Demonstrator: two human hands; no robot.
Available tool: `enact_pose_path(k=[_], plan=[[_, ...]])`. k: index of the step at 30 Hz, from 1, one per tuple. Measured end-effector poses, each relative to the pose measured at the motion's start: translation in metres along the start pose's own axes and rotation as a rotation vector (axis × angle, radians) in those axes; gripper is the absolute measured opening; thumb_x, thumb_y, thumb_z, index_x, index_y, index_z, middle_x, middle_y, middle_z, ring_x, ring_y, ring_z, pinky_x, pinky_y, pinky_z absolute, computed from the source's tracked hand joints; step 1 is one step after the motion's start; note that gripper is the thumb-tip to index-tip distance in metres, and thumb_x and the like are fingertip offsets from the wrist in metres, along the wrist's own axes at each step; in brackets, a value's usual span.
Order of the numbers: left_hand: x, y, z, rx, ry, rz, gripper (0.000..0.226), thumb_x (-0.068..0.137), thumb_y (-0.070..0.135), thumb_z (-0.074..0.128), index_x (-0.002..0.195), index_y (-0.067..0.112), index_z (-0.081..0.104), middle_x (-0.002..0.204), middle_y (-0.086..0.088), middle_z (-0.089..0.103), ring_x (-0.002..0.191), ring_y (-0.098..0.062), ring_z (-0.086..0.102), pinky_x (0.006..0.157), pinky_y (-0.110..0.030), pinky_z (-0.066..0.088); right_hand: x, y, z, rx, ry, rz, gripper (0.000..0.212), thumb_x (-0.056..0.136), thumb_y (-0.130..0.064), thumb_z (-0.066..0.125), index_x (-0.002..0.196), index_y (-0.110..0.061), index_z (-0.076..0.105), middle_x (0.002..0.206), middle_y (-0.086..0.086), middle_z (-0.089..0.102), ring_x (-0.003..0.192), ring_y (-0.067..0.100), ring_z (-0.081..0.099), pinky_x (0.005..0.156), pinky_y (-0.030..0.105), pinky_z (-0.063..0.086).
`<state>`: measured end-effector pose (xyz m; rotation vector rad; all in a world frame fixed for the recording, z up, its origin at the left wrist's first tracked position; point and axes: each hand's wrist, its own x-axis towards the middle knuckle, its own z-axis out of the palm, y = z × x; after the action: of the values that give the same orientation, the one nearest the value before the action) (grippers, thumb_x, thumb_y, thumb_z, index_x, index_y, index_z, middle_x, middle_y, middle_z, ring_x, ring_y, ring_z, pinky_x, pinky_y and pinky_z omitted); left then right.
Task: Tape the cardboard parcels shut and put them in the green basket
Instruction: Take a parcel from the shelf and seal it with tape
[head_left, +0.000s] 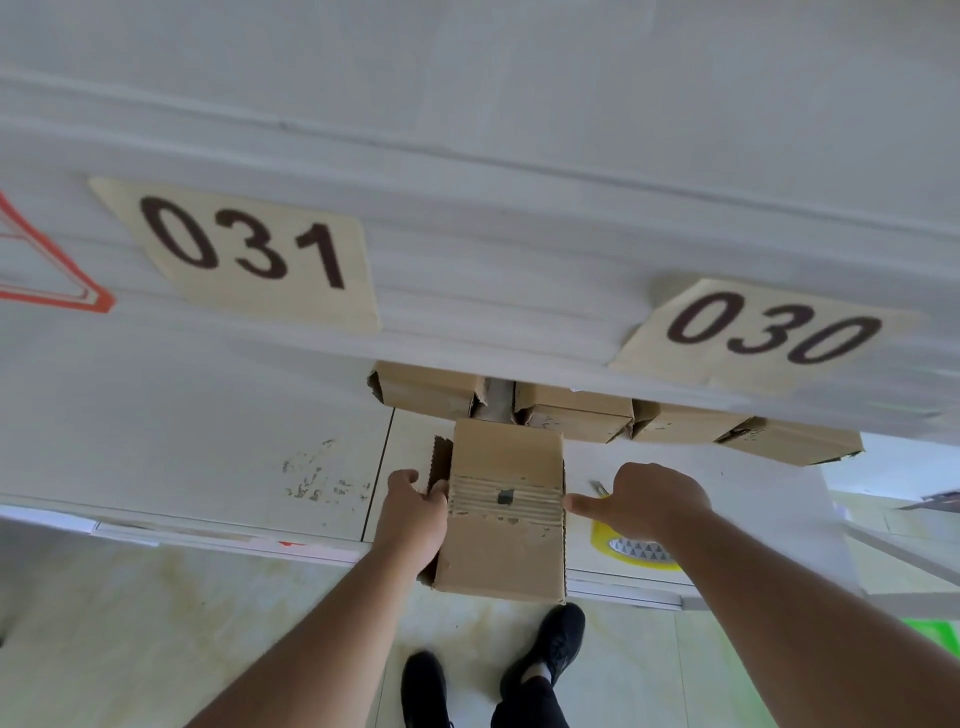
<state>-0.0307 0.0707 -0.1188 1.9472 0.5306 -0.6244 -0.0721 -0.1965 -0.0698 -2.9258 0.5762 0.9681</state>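
Note:
A flat cardboard parcel (506, 512) sits at the table's near edge and overhangs it; a strip of torn corrugation with a dark spot crosses its top. My left hand (413, 506) grips its left side, fingers curled round the edge. My right hand (641, 499) is at its right side, thumb tip touching the edge, fingers curled over the table. A yellow tape roll (631, 551) lies just behind and below my right hand, partly hidden by the wrist. A bright green corner of the basket (935, 631) shows at the right edge.
Several more cardboard parcels (571, 410) line the back of the white table (208, 441) under a shelf labelled 031 and 030. A small thin object (598, 487) lies beside my right hand. My black shoes (550, 649) stand on the tiled floor below.

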Motion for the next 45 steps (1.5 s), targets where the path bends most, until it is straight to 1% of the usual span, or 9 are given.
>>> enact_pose_path(k=[8, 11, 15, 21, 29, 34, 38, 42, 45], plan=[[-0.020, -0.017, 0.009, 0.228, -0.008, 0.319, 0.031, 0.102, 0.024, 0.044, 0.074, 0.017, 0.054, 0.070, 0.004, 0.055, 0.059, -0.013, 0.050, 0.048, -0.016, 0.033, -0.001, 0.000, 0.000, 0.016, -0.004, 0.025, 0.077, 0.073, -0.101, 0.039, 0.077, -0.025, 0.053, 0.081, -0.008, 0.062, 0.080, 0.013, 0.061, 0.071, 0.033, 0.046], [-0.025, -0.028, 0.017, 0.278, -0.067, 0.268, 0.029, 0.100, 0.041, 0.049, 0.111, 0.020, 0.065, 0.101, -0.002, 0.063, 0.094, -0.023, 0.063, 0.081, -0.036, 0.055, -0.003, 0.002, 0.001, 0.032, -0.009, 0.024, 0.077, 0.075, -0.100, 0.040, 0.077, -0.024, 0.054, 0.080, -0.008, 0.062, 0.076, 0.011, 0.058, 0.067, 0.032, 0.043], [-0.025, -0.029, 0.014, 0.507, 0.052, 0.276, 0.043, 0.103, 0.049, 0.046, 0.138, 0.028, 0.060, 0.144, 0.006, 0.051, 0.132, -0.025, 0.047, 0.108, -0.045, 0.044, -0.004, 0.003, 0.002, 0.066, -0.025, 0.023, 0.078, 0.076, -0.099, 0.039, 0.079, -0.023, 0.055, 0.082, -0.007, 0.063, 0.078, 0.012, 0.060, 0.070, 0.033, 0.046], [-0.020, -0.035, 0.012, 0.138, -0.099, 0.271, 0.027, 0.106, 0.037, 0.046, 0.127, 0.029, 0.061, 0.101, 0.010, 0.070, 0.090, -0.013, 0.065, 0.074, -0.030, 0.049, -0.005, 0.006, 0.006, 0.134, -0.058, 0.015, 0.080, 0.076, -0.099, 0.037, 0.086, -0.022, 0.055, 0.089, -0.009, 0.064, 0.084, 0.012, 0.061, 0.073, 0.033, 0.047], [0.003, -0.042, -0.032, -0.161, -0.267, 0.099, 0.030, 0.109, 0.040, 0.045, 0.121, 0.035, 0.072, 0.115, 0.011, 0.075, 0.112, -0.013, 0.067, 0.100, -0.041, 0.052, -0.019, -0.009, -0.022, 0.602, -0.170, -0.214, 0.049, 0.085, -0.068, 0.067, 0.068, -0.023, 0.058, 0.070, -0.008, 0.051, 0.068, 0.015, 0.052, 0.067, 0.033, 0.038], [0.026, -0.034, -0.042, -0.164, -0.223, -0.007, 0.029, 0.108, 0.024, 0.048, 0.108, 0.028, 0.077, 0.107, 0.002, 0.077, 0.104, -0.021, 0.068, 0.090, -0.039, 0.055, -0.039, -0.043, -0.061, 0.719, -0.368, -0.383, 0.024, 0.091, -0.052, 0.072, 0.078, -0.034, 0.063, 0.069, -0.019, 0.063, 0.069, -0.003, 0.060, 0.063, 0.015, 0.041], [0.050, -0.043, -0.044, 0.095, -0.138, 0.047, 0.028, 0.097, 0.022, 0.054, 0.113, 0.015, 0.076, 0.112, -0.009, 0.076, 0.110, -0.030, 0.068, 0.098, -0.045, 0.054, -0.044, -0.081, -0.081, 0.729, -0.355, -0.436, 0.027, 0.098, -0.049, 0.066, 0.078, -0.033, 0.056, 0.075, -0.017, 0.055, 0.063, -0.007, 0.053, 0.054, 0.010, 0.034], [0.001, -0.017, -0.062, 0.022, 0.263, 0.276, 0.023, 0.101, 0.018, 0.057, 0.119, 0.013, 0.070, 0.114, -0.005, 0.073, 0.105, -0.024, 0.067, 0.083, -0.031, 0.047, -0.053, -0.114, -0.094, 0.698, -0.315, -0.454, 0.034, 0.098, -0.057, 0.063, 0.073, -0.034, 0.060, 0.074, -0.016, 0.058, 0.068, -0.005, 0.053, 0.061, 0.018, 0.033], [-0.047, -0.017, -0.064, 0.021, 0.088, 0.449, 0.059, 0.092, 0.056, 0.063, 0.141, 0.025, 0.052, 0.136, 0.011, 0.058, 0.126, -0.007, 0.057, 0.103, -0.036, 0.049, -0.056, -0.133, -0.099, 0.667, -0.256, -0.458, 0.036, 0.092, -0.064, 0.066, 0.065, -0.041, 0.066, 0.067, -0.016, 0.063, 0.067, -0.003, 0.059, 0.063, 0.022, 0.037]])
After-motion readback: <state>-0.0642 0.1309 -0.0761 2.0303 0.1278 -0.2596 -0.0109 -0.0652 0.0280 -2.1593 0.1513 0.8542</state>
